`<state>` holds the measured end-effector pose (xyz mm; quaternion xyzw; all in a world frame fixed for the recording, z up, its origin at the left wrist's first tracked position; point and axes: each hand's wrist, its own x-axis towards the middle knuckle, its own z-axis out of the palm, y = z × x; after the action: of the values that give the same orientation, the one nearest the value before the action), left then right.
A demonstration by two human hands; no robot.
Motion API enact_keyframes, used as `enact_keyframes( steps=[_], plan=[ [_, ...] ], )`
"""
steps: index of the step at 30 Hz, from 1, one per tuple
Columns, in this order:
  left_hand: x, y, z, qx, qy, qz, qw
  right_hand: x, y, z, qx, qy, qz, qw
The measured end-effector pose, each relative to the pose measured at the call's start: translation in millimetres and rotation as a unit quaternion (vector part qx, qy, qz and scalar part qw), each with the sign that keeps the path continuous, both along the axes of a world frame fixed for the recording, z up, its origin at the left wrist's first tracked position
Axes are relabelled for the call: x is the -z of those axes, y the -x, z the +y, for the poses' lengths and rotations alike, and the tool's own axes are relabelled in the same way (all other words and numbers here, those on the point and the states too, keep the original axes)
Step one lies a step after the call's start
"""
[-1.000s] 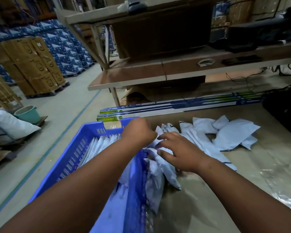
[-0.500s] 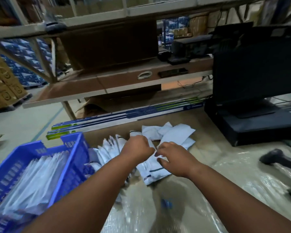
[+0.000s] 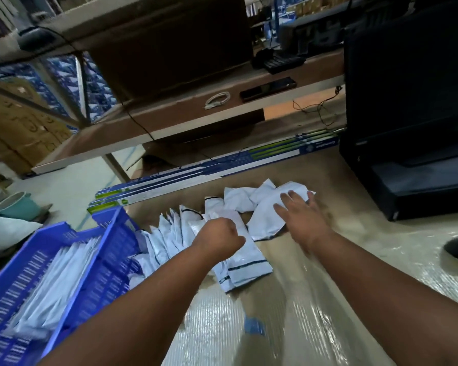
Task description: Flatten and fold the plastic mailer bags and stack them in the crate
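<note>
- Your right hand (image 3: pixel 296 212) lies flat, fingers straight and spread, on a crumpled white mailer bag (image 3: pixel 262 220) at the far end of the loose pile on the surface (image 3: pixel 328 286).
- Your left hand (image 3: pixel 217 237) is curled into a fist over the folded mailers (image 3: pixel 238 265); you cannot tell whether it grips one.
- The blue crate (image 3: pixel 111 260) sits at your left, touching the pile, with mailers stacked (image 3: pixel 53 281) inside.
</note>
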<state>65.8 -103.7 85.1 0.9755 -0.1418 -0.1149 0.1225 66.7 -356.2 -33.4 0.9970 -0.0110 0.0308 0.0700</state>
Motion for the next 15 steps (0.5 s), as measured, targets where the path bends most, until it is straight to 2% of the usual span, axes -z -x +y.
enact_keyframes(
  steps=[5,8,11,15],
  plan=[
    [9.1,-1.5,0.8,-0.003,0.019,-0.032,0.999,6.8,-22.2,-12.0,-0.013,-0.027,-0.060,0.998],
    [17.7,-4.7,8.2,0.014,0.047,-0.078,0.996,-16.3,-14.9,-4.6,-0.042,-0.087,-0.141,0.985],
    [22.9,-2.0,16.8,0.023,0.124,-0.095,0.988,-47.8,4.7,11.2,-0.074,-0.177,-0.204,0.960],
    [16.9,19.1,23.3,0.052,0.195,-0.021,0.979,-77.8,31.5,30.8,-0.060,-0.245,-0.154,0.955]
  ],
)
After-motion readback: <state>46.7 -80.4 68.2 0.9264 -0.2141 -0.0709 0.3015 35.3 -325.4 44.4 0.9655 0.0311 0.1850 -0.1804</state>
